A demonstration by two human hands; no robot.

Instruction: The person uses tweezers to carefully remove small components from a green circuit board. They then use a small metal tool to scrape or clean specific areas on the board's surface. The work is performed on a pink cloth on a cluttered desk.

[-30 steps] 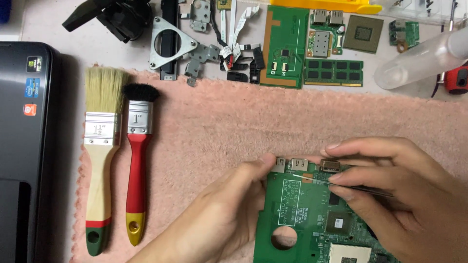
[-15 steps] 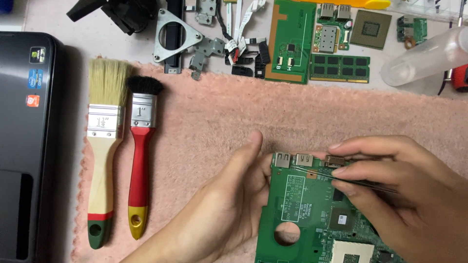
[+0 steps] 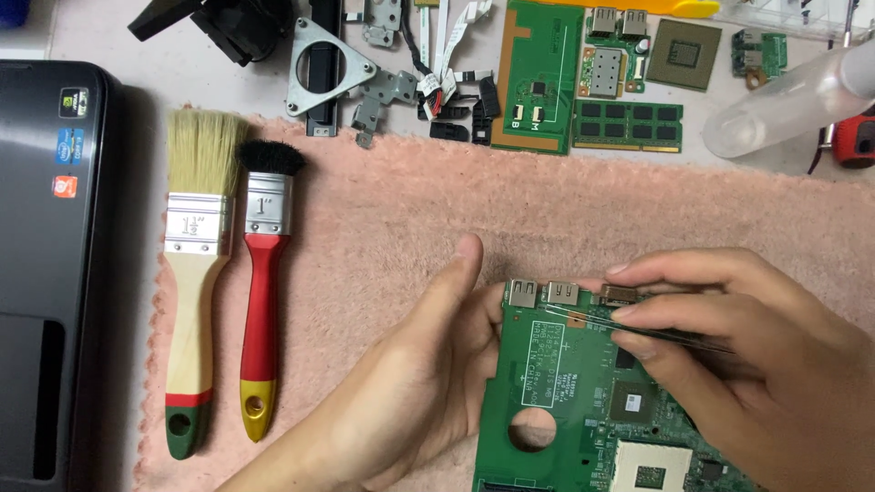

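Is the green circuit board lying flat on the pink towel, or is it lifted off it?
Flat, as far as can be seen. The circuit board lies face up on the towel; the left hand steadies its edge, and the right hand holds tweezers over it.

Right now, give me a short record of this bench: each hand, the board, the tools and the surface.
left hand: steadies the left edge of the green circuit board
right hand: holds thin tweezers, tips on the board near its top edge
board: lies flat on the pink towel
brushes: pale-handled brush and red-handled brush, side by side on the towel
far left: black laptop
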